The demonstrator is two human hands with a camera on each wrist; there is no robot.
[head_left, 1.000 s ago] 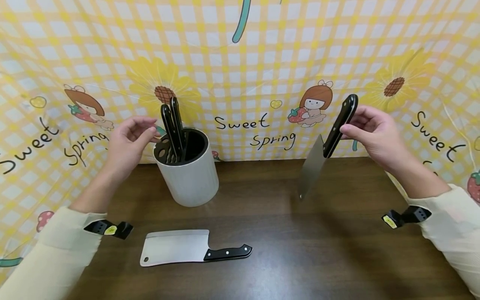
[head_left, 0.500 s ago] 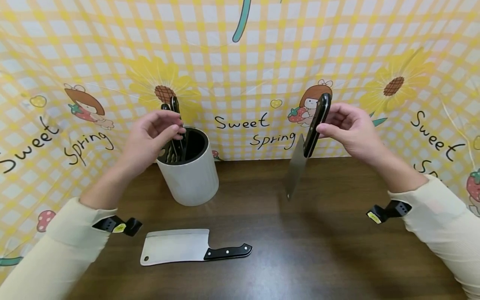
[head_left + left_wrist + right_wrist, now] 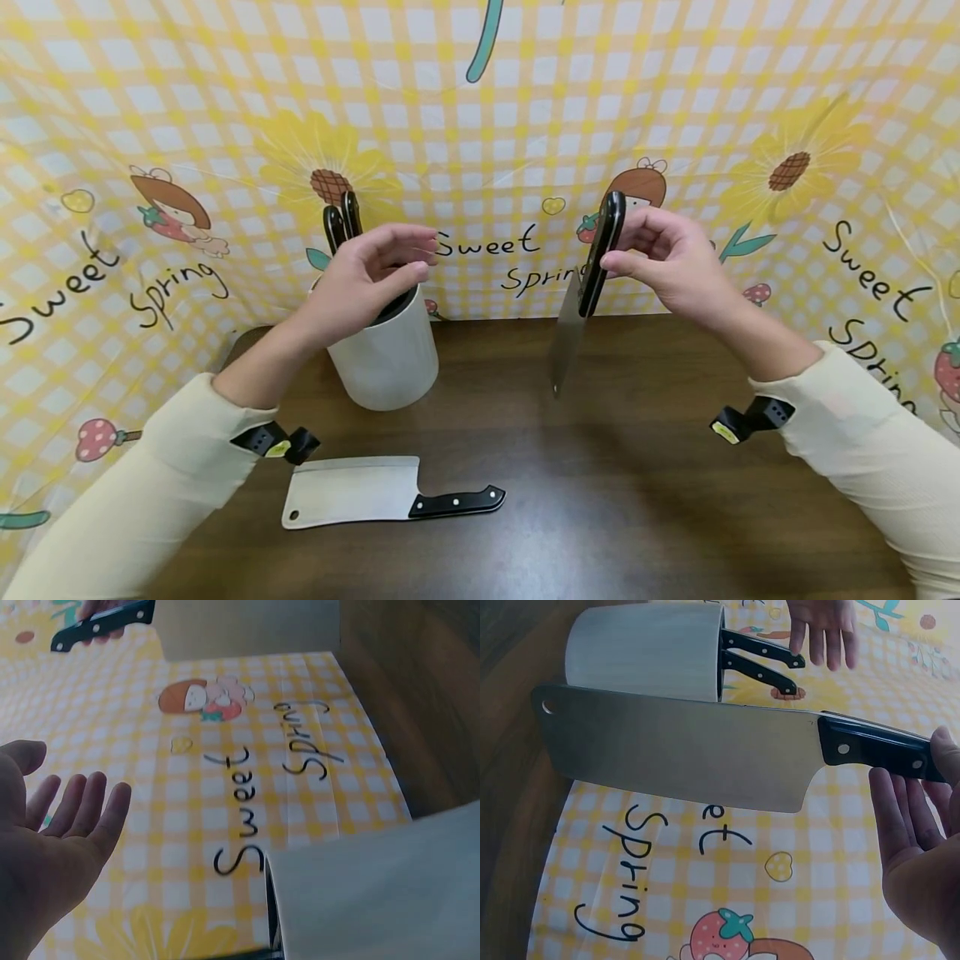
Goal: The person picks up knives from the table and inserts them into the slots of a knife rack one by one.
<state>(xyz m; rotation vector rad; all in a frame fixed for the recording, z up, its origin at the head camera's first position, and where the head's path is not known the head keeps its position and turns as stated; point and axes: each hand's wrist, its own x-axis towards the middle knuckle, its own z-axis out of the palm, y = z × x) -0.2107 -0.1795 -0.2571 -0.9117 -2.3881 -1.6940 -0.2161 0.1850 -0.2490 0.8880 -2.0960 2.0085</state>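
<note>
My right hand (image 3: pixel 667 262) pinches the black handle of a cleaver (image 3: pixel 567 337) between thumb and fingers. The cleaver hangs blade down above the table, and the right wrist view shows its broad blade (image 3: pixel 682 750) with a hole at one corner. My left hand (image 3: pixel 367 283) is in front of the mouth of a white round knife holder (image 3: pixel 386 367), fingers loosely extended and holding nothing. Two black knife handles (image 3: pixel 351 215) stick up from the holder, their lower parts hidden by the left hand. In the left wrist view the fingers (image 3: pixel 79 806) are spread apart.
Another cleaver (image 3: pixel 356 493) lies flat on the brown wooden table (image 3: pixel 600 517), in front of the holder, its handle to the right. A yellow checked cloth (image 3: pixel 480 150) with printed figures covers the wall behind and at both sides.
The right hand has carried the hanging cleaver leftward. My left hand has moved right, from beside the holder across its mouth. The cleaver on the table has stayed put.
</note>
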